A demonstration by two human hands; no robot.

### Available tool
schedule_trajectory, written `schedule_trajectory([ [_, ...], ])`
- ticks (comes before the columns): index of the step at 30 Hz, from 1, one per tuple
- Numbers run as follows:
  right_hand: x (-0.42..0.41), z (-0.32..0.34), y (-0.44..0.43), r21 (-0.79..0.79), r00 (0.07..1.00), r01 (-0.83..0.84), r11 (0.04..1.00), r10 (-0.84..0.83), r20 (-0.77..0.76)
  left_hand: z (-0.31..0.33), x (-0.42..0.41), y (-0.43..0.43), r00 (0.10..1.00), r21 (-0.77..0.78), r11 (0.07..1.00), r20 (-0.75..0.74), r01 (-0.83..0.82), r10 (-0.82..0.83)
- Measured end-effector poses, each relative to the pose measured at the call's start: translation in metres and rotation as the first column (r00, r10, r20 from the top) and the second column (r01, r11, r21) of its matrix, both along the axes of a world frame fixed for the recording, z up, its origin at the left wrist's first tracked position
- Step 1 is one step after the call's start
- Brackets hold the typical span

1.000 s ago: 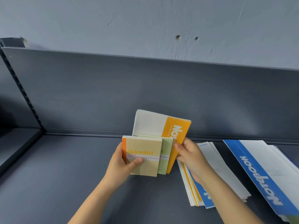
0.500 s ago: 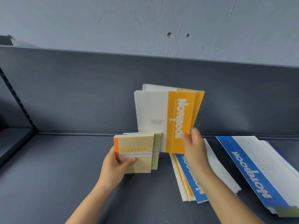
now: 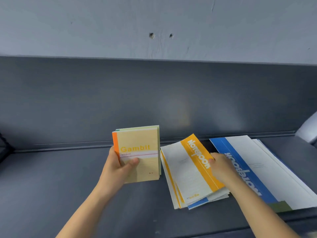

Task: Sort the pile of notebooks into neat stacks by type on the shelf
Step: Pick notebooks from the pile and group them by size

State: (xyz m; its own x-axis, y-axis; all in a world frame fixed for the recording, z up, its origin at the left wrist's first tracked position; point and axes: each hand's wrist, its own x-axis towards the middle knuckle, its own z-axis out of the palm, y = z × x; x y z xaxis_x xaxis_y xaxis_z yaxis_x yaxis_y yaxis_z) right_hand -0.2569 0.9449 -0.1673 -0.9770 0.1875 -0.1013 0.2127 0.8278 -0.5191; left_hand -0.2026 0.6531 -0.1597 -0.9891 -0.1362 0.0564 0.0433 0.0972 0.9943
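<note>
1. Two hands work low in view. My left hand (image 3: 118,170) grips the Gambit books (image 3: 142,150) upright, with the thumb across the cover and the other fingers curled behind the orange spine. They hang above the shelf (image 3: 60,186), just left of the mid stack (image 3: 199,201).
2. My right hand (image 3: 223,169) appears to pinch the right edge of the orange book (image 3: 193,169), thumb on top and the other fingers hidden beneath. That book lies on the mid stack. Its long axis runs near to far but skewed, the far end leaning left over fanned corners.
3. I judge that skew to be what matters: the edge sits right at the fingers, so a small twist should square it.
4. Bare shelf spreads left of the mid stack, nearest my left hand, leaving room for the Gambit books.
5. Just right lies the blue stack (image 3: 240,152), also fanned. The back panel (image 3: 85,100) closes the far side.
</note>
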Motion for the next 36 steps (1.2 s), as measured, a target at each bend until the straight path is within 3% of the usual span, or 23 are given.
schedule_trajectory([
  [3, 0.006, -0.006, -0.002, 0.136, 1.0, -0.017, 0.991, 0.014, 0.019, 0.008, 0.0, 0.018, 1.0, 0.015, 1.0, 0.013, 0.024, -0.025],
  [6, 0.017, -0.002, -0.01, 0.147, 0.99, -0.088, 0.985, 0.102, -0.093, 0.008, 0.001, 0.035, 0.998, -0.002, 0.998, 0.029, 0.059, -0.059],
  [8, 0.029, 0.01, -0.021, -0.047, 0.965, -0.222, 0.974, 0.212, -0.152, 0.008, 0.002, 0.047, 0.995, -0.006, 0.996, 0.05, 0.084, -0.083],
  [10, 0.044, 0.025, -0.038, -0.358, 0.934, -0.357, 0.863, 0.334, -0.128, 0.01, 0.004, 0.06, 0.992, -0.005, 0.994, 0.062, 0.112, -0.112],
  [12, 0.056, 0.03, -0.05, -0.506, 0.923, -0.377, 0.776, 0.36, -0.136, 0.009, 0.005, 0.074, 0.99, 0.015, 0.992, 0.067, 0.125, -0.125],
  [20, 0.065, 0.038, 0.003, -0.471, 0.977, -0.204, 0.858, 0.152, -0.147, 0.023, -0.001, 0.152, 0.974, 0.076, 0.984, 0.153, 0.159, -0.169],
  [26, 0.076, 0.04, 0.075, -0.518, 0.979, -0.04, 0.855, -0.069, -0.19, 0.026, -0.023, 0.232, 0.942, 0.201, 0.955, 0.213, 0.216, -0.258],
  [29, 0.076, 0.035, 0.119, -0.53, 0.979, 0.05, 0.847, -0.147, -0.141, 0.024, -0.036, 0.269, 0.899, 0.073, 0.927, 0.224, 0.369, -0.375],
  [31, 0.072, 0.038, 0.155, -0.577, 0.961, 0.156, 0.802, -0.258, -0.099, 0.021, -0.049, 0.289, 0.839, -0.248, 0.808, 0.264, 0.535, -0.475],
  [32, 0.069, 0.04, 0.174, -0.594, 0.948, 0.211, 0.776, -0.312, -0.071, 0.019, -0.055, 0.298, 0.825, -0.47, 0.68, 0.279, 0.563, -0.491],
  [34, 0.063, 0.044, 0.213, -0.615, 0.911, 0.319, 0.721, -0.412, -0.011, 0.016, -0.065, 0.311, 0.845, -0.795, 0.403, 0.239, 0.454, -0.479],
  [36, 0.057, 0.046, 0.247, -0.613, 0.872, 0.402, 0.68, -0.489, 0.03, 0.012, -0.071, 0.322, 0.845, -0.908, 0.233, 0.197, 0.348, -0.496],
])
